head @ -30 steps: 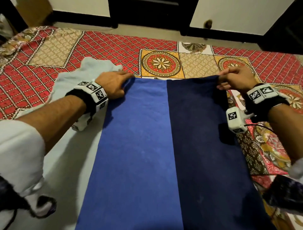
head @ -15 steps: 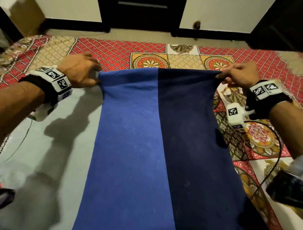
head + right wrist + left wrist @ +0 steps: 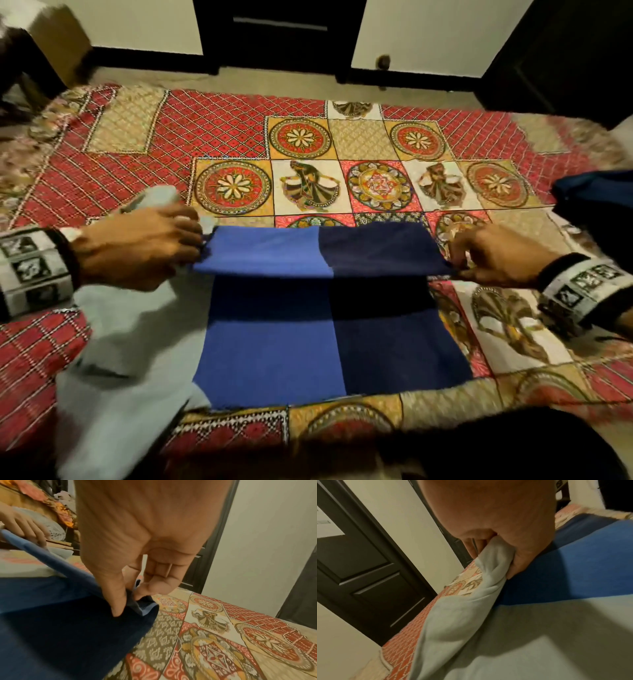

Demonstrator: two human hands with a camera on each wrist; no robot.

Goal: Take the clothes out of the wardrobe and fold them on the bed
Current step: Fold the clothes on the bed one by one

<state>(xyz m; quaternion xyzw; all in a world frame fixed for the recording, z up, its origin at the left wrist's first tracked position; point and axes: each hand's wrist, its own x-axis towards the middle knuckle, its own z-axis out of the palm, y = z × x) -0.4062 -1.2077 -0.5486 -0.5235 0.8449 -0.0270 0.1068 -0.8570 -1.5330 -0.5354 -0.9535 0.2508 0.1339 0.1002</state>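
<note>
- Two-tone blue garment [image 3: 329, 342] lying flat on bed cover [image 3: 239, 126], light blue half to the left, navy half to the right; spread flat to give a clean base for folding.
- Far edge of garment lifted off the bed and stretched between both hands, over the part lying flat; looks like a fold toward the near edge in progress, judged from the raised band and the shadow under it.
- Left hand [image 3: 137, 246] curled tight on the left corner; wrist view shows fingers [image 3: 518, 566] also bunching pale grey cloth [image 3: 488, 574] together with the blue edge. Probably grabbed both at once, cannot tell if on purpose.
- Right hand [image 3: 496, 253] pinching the navy corner between thumb [image 3: 116, 601] and forefinger, other fingers loosely curled and holding nothing; light pinch enough for thin fabric.
- Hands at about equal height, well apart, keeping the edge taut and straight so the fold lands square.
- Pale grey cloth spread on the bed left of the blue one, partly under it; a separate piece or part of the same garment, unclear from blur.
- Dark blue item [image 3: 596, 202] at right edge of bed, apart from the work area; too cropped to identify.
- Risk: grey cloth dragged along with the fold.
</note>
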